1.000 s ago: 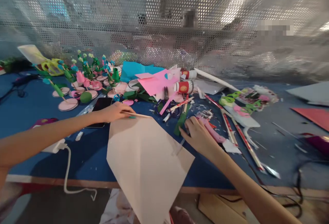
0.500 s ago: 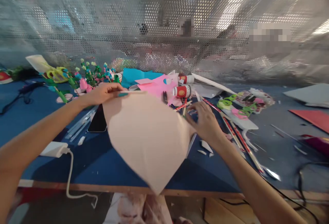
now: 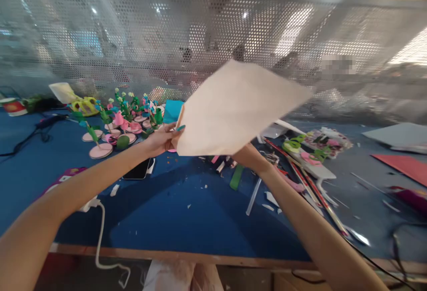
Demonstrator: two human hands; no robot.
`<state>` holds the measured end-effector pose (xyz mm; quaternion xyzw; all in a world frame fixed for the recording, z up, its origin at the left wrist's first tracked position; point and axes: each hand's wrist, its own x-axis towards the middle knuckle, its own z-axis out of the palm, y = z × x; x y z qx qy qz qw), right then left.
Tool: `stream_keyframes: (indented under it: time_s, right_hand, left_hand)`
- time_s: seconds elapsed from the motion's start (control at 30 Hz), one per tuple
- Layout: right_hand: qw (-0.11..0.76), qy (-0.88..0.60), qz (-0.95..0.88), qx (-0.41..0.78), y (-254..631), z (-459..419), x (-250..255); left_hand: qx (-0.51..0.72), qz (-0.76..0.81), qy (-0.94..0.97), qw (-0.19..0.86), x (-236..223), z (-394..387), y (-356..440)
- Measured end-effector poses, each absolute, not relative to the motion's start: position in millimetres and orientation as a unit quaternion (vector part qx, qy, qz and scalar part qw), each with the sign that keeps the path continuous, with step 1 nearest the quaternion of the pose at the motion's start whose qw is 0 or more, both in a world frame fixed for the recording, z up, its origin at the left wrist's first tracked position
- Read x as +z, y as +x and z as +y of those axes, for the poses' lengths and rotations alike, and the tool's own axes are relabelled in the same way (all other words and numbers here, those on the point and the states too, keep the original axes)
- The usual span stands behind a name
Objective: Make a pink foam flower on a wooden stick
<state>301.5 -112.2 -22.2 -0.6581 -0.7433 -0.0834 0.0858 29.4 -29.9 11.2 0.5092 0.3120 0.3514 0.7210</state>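
Cream paper [image 3: 233, 108] takes up the middle of the frame, one large angular sheet that we see raised and tilted above the blue tabletop [image 3: 160, 224]. At its left end, left of centre, the left hand [image 3: 163, 141] has thumb and fingers closed together on the edge. Under the lower edge, just right of centre, we see only part of the right hand [image 3: 249, 157]; the sheet hides its fingers, so we cannot tell how far open they are or whether they grip. Below that hand we find a green strip [image 3: 236, 176] and a clear plastic strip [image 3: 253, 196], lying apart. A smartphone [image 3: 136, 171] lies beneath the left forearm, and paper flowers [image 3: 125, 122] on round bases crowd the left of the frame. Across the upper part we see a perforated screen [image 3: 140, 24]; at the right edge lies a red sheet [image 3: 402, 166].
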Motion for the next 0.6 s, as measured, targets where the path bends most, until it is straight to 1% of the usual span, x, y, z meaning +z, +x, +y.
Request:
stream_keyframes:
  time_s: [0.07,0.2,0.3,0.4,0.6]
  right_hand:
    - [0.076,-0.676,-0.726,-0.102,310,-115,-22]
    - [0.064,-0.717,-0.683,-0.124,319,-113,-26]
    - [0.056,-0.689,-0.714,-0.111,318,-105,-33]
    - [0.055,-0.664,-0.740,-0.093,319,-95,-38]
    - [0.082,-0.623,-0.775,-0.059,335,-93,-36]
  left_hand:
    - [0.341,0.293,0.506,0.736,5,-31,35]
    - [0.369,0.285,0.476,0.745,0,-23,42]
    - [0.372,0.286,0.452,0.759,-8,-15,46]
    - [0.343,0.293,0.450,0.771,-22,-10,48]
    - [0.302,0.270,0.495,0.769,-45,-2,43]
